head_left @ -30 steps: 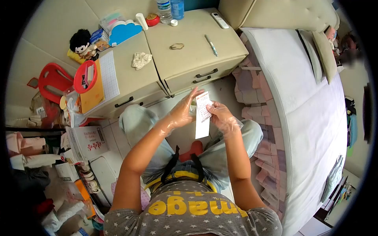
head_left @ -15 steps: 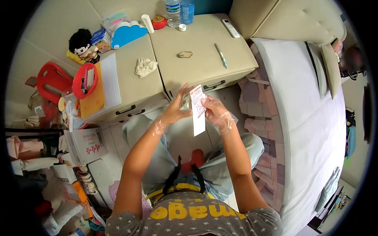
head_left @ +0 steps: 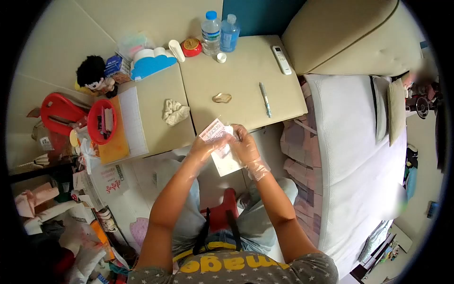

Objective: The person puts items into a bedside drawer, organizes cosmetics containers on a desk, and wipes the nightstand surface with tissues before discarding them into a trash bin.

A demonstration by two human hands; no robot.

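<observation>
Both of my hands wear thin clear plastic gloves and are above my lap, in front of the cabinet edge. Between them is a flat white packet with red print (head_left: pixel 228 163), tilted, its printed part towards the top. My left hand (head_left: pixel 204 147) grips its left side, thumb laid across the print. My right hand (head_left: pixel 244 147) pinches the upper right edge with bent fingers. Part of the print is hidden by the fingers. Beyond my hands, a cream scrunchie (head_left: pixel 175 112), a brownish loop-shaped item (head_left: pixel 222 98) and a pen (head_left: pixel 265 100) lie on the beige cabinet top (head_left: pixel 241 75).
At the back stand two bottles (head_left: pixel 211 35), a white cap (head_left: pixel 221 57), a red round item (head_left: pixel 191 47) and a remote control (head_left: pixel 282 60). Left are a doll (head_left: pixel 93 75), a blue cloud-shaped item (head_left: pixel 153 67) and a red basket (head_left: pixel 101 128). A bed (head_left: pixel 359 156) is on the right.
The packet has moved left and turned, showing its broad face. My left hand, fingers apart before, now grips it. My right hand has also shifted left. The view has tilted upward.
</observation>
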